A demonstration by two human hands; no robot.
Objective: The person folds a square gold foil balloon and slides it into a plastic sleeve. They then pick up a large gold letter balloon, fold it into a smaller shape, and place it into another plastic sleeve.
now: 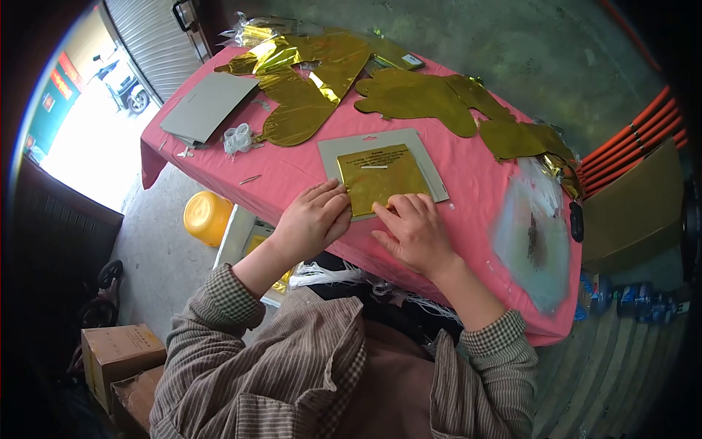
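A gold foil balloon [398, 181], folded flat into a square with printed black text, lies on a pale grey card [430, 164] that has a hang hole at its top. On the foil rests a short white strip [374, 167]. My left hand [316, 214] is closed at the foil's lower left corner, its fingers bent together over the edge. At the lower right edge, my right hand [415, 230] presses the foil with curled fingers, its thumb held apart. The undersides of both hands are hidden.
Flat gold foil balloons [311, 102] spread across the back of the pink-covered table [281, 175]. Grey cards [208, 106] are stacked left, beside a clear ring-like coil [238, 139]. Clear plastic bags [530, 238] lie right. A yellow bucket [207, 218] and cardboard boxes [121, 351] stand on the floor.
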